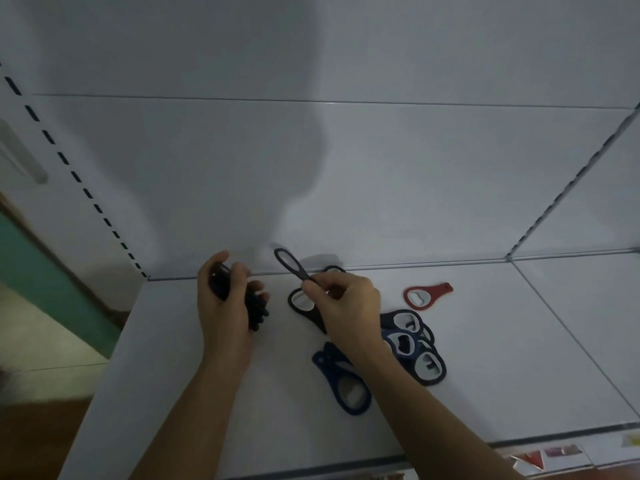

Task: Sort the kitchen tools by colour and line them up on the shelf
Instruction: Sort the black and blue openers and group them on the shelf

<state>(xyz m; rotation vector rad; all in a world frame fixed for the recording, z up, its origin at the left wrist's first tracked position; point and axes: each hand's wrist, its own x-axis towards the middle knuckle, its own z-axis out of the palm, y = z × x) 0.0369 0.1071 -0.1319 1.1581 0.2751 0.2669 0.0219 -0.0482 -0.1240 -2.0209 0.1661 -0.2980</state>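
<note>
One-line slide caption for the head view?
Left hand grips a stack of dark openers; right hand pinches a lone dark opener over the shelf.

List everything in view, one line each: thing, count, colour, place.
Shelf: one, white, under everything.
Red opener: one, red, alone, right of the right hand.
Blue opener: one, blue, near the front, partly under the right forearm.
Pile of openers: several, dark blue and black, overlapping beside the right wrist; exact count unclear.
Flat black opener: one, black, lying beneath the right hand.
Raised black opener: one, black, pinched in the right hand.
Bundle of openers: count unclear, black, in the left hand.
Left hand: grips the bundle.
Right hand: pinches the raised opener.
</note>
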